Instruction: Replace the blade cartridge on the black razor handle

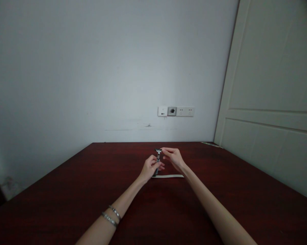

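A razor (158,155) stands roughly upright above the table, its wide head at the top and its dark handle below. My left hand (150,167) is closed round the handle, thumb in front. With thumb and forefinger, my right hand (173,156) pinches the right end of the razor's head; its other fingers are loosely bent. A thin white strip (170,176) lies on the table just below both hands, close to the handle's lower end. Part of the handle is hidden behind my left fingers.
The dark red wooden table (66,190) reaches to a white wall with a row of sockets (185,111). At the far right corner lies a thin pale strip (211,144). A pale panelled door (270,85) borders the table's right side.
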Available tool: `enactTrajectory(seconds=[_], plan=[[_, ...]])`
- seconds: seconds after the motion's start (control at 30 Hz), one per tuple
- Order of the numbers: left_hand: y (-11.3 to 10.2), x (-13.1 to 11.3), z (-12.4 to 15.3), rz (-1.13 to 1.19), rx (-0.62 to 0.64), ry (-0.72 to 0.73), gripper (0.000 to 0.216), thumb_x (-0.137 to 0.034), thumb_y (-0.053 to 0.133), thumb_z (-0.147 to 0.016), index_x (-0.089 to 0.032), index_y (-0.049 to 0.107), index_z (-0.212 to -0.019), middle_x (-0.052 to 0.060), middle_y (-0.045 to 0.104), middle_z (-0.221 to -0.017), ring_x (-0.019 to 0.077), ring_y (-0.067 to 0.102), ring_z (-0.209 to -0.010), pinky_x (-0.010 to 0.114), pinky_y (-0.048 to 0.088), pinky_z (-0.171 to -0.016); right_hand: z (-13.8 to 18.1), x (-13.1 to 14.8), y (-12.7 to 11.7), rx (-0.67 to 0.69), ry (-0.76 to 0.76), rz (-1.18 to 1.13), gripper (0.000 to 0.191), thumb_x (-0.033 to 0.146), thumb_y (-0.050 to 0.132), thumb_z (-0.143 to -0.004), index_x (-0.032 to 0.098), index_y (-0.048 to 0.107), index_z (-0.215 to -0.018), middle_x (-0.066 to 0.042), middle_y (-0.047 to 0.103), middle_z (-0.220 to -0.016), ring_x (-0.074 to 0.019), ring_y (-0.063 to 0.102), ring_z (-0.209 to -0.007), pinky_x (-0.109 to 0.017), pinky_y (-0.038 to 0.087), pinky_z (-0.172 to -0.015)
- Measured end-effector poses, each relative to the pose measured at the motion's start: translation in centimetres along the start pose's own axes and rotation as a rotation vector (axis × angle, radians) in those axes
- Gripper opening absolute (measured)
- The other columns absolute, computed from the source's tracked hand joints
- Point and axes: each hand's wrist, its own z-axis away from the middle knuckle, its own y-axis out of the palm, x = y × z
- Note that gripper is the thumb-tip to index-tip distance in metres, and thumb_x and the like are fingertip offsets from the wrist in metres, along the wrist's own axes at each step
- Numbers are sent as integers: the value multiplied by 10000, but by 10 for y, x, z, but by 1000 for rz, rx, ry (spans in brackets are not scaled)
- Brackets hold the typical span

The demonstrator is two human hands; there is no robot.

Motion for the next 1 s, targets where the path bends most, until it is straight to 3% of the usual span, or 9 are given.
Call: enactTrajectory(seconds=[0.47, 0.8, 1.0], plan=[[1, 4, 0, -30, -17, -3, 273, -336, 638, -714, -157, 450, -798, 58, 664, -720, 179, 655, -613, 318, 513, -625, -1, 0, -1, 6, -40, 30, 281, 363, 758, -543, 144, 733, -718, -47, 678, -729, -107, 533, -581, -235, 433, -518], [1, 3, 0, -35, -34, 19, 227, -299, 612, -731, -156, 444, -783, 44, 651, -686, 173, 648, -591, 325, 516, -621, -2, 1, -6, 92, -159, 137, 259, 364, 713, -618, 140, 727, -746, -47, 662, -776, -113, 556, -584, -254, 489, -540], [1, 5, 1, -42, -45, 37, 229, -304, 614, -727, -157, 447, -780, 38, 651, -677, 173, 649, -587, 311, 512, -608, -3, 0, -7, 123, -190, 140, 277, 388, 710, -627, 140, 725, -750, -52, 646, -822, -152, 599, -705, -287, 543, -627]])
